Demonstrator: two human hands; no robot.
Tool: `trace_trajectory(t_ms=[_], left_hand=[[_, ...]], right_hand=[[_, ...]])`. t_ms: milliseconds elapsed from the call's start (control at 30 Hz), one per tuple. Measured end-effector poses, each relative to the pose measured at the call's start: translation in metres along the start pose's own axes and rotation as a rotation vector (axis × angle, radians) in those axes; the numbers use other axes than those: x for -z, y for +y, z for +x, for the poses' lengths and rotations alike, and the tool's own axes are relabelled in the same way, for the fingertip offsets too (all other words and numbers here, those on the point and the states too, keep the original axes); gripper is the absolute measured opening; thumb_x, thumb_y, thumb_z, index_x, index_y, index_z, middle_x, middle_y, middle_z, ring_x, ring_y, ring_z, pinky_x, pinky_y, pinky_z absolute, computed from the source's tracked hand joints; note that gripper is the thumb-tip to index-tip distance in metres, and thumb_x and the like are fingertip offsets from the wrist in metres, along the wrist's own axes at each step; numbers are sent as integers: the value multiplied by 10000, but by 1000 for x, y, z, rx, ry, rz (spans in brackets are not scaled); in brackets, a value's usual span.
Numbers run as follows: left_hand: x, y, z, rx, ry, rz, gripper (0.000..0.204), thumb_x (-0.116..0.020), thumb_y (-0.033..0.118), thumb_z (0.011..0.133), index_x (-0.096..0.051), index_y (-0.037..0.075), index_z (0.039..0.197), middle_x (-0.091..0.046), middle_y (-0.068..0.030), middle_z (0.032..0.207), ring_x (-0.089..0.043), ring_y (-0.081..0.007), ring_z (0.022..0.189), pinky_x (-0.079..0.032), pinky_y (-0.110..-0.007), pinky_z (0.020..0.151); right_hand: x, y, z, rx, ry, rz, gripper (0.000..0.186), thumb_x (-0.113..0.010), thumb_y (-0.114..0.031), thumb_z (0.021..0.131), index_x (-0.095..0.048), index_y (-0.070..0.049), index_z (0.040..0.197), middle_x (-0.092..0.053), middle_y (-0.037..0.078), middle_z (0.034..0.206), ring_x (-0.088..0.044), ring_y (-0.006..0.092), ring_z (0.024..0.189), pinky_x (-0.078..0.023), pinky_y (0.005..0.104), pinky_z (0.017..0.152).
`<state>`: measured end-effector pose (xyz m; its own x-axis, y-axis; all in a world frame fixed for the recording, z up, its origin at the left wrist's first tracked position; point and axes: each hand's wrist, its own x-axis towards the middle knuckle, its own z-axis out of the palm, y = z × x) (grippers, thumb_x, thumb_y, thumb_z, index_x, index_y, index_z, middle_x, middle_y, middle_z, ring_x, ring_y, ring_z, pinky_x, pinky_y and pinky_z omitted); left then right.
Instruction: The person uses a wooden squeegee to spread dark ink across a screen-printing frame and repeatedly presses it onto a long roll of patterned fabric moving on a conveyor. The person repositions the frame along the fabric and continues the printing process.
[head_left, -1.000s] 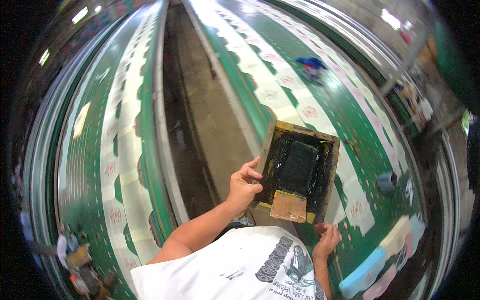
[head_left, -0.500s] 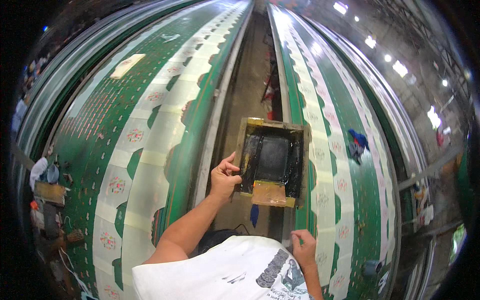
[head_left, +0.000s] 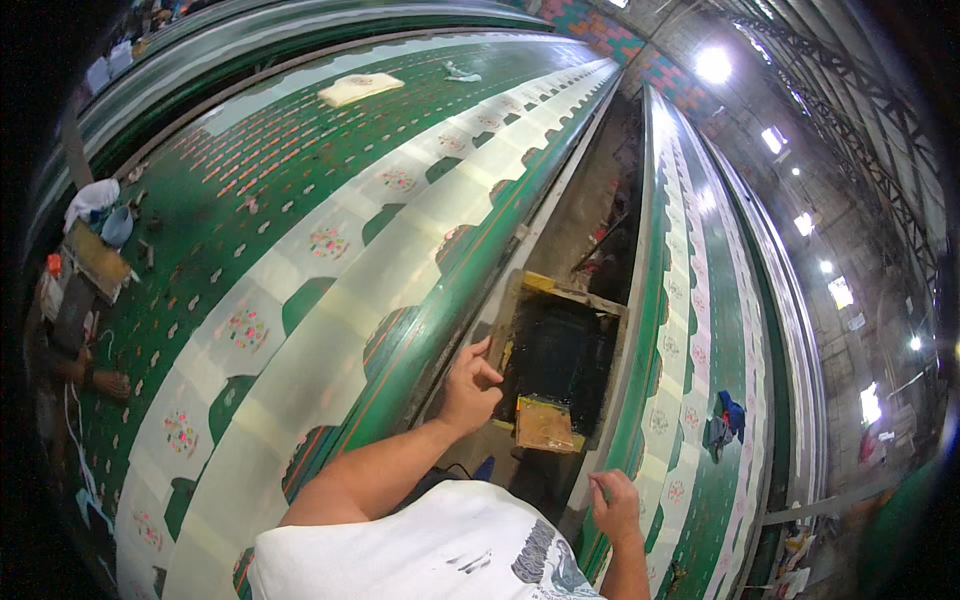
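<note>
A dark screen-printing frame (head_left: 617, 375) with worn wooden edges lies tilted over the gap between two long tables. Across its near end rests a squeegee with a broad brown, stained wooden handle (head_left: 544, 425). My left hand (head_left: 470, 388) is beside the frame's left edge, fingers bent but apart, with nothing visible in them; whether a fingertip touches the wood I cannot tell. Nearer to me, my right hand (head_left: 614, 505) is by the right table's edge, below the frame. Its fingers are curled together, and anything inside them is hidden.
Pale scalloped cloth strips with printed flowers (head_left: 327, 242) run along the green left table (head_left: 230, 190). Similar strips cover the right table, where a dark blue cloth (head_left: 725, 420) lies. A folded cream cloth (head_left: 360, 89) and a blue container (head_left: 117, 227) sit on the left table.
My view has turned left, so the tables now slant to the right. Both hands keep nearly the same pose by the frame. The frame and squeegee stay together.
</note>
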<state>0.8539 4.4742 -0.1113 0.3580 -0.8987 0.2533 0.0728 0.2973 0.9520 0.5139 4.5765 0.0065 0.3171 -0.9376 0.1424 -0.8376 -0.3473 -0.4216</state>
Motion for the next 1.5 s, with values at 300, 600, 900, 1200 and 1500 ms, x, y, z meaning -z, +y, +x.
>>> trace_trajectory(t_ms=[300,600,900,1200,1500], left_hand=[[-3,-4,5,116,-48,10,177,-711,-131,776,-690,31,845,-527,-257,1660,-558,-339,1536,-508,-355,1120],[0,-11,8,161,-86,103,190,-714,-116,758,-673,56,826,-529,-278,1693,-544,-371,1550,-488,-408,1146],[2,-23,6,114,-81,154,202,-710,-114,727,-642,64,793,-557,-304,1662,-590,-375,1506,-497,-402,1140],[-7,-37,5,152,-191,137,220,-701,-122,722,-636,70,807,-574,-238,1679,-684,-143,1050,-502,-279,873],[18,-67,45,25,-466,206,110,-739,-58,870,-647,-1,891,-536,-281,1700,-638,-307,1298,-510,-437,1117]], right_hand=[[-28,-2,31,88,52,155,150,-812,-21,932,-805,-51,1078,-793,159,1020,-767,388,968,-612,472,877],[-44,9,-51,-326,53,324,132,-762,-46,997,-821,-28,1113,-793,168,1004,-772,353,920,-613,423,825],[-54,-28,-91,-397,-12,367,172,-747,-84,1011,-824,-43,1159,-804,182,1054,-785,383,978,-623,464,868],[-46,-63,-156,-436,168,272,175,-730,-113,1018,-823,-58,1156,-796,175,1072,-764,402,1014,-615,489,910],[-54,-141,-345,-778,573,278,214,-708,-83,1020,-806,-54,1208,-802,165,1087,-778,378,1010,-613,486,908]])
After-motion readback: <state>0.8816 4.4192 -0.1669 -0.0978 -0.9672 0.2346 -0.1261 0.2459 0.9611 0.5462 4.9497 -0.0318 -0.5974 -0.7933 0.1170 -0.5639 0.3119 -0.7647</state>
